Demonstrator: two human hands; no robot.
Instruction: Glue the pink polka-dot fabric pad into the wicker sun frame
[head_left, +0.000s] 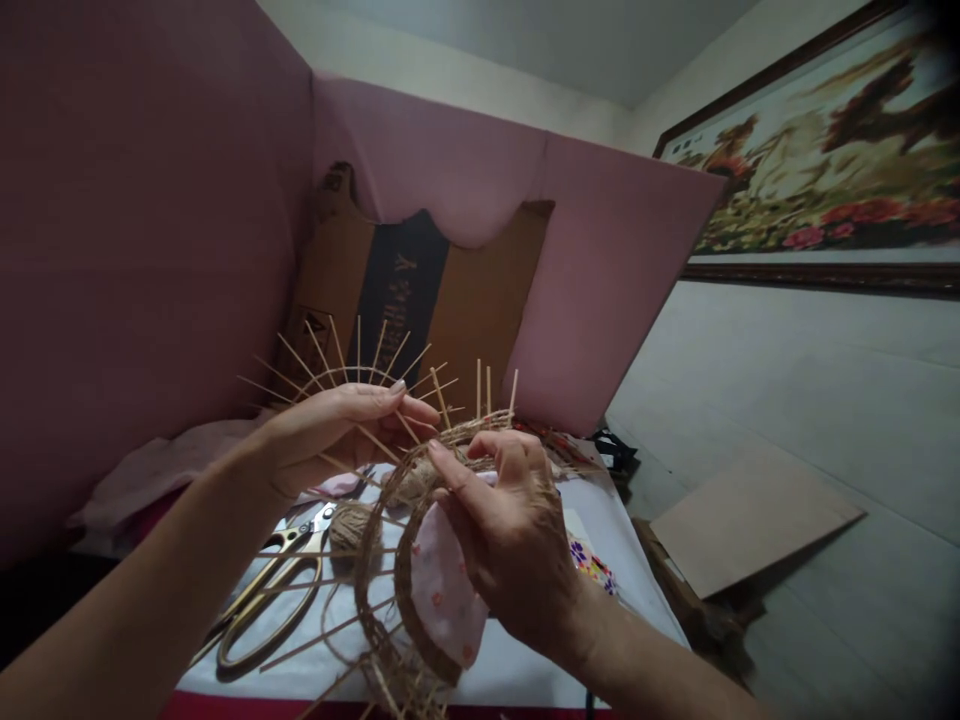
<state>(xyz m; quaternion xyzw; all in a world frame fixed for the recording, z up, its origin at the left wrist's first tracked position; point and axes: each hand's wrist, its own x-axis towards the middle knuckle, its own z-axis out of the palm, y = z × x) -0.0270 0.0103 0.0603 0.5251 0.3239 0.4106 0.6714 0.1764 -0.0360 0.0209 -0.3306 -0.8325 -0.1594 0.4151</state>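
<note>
A round woven piece [390,590] of brown twine with thin wooden spokes [360,370] fanning outward is held upright over the table. A pink floral fabric pad [442,590] sits in its middle. My left hand [337,430] grips the top rim among the spokes, fingers closed around them. My right hand [510,530] holds the rim from the right side, thumb and fingers pinching the twine near the top.
Gold-handled scissors [270,590] and a ball of twine [351,525] lie on the white table [517,660]. Pink panels [150,220] and a cardboard box [420,300] stand behind. A flat cardboard sheet [750,520] lies on the floor at right; a framed painting [825,150] hangs above.
</note>
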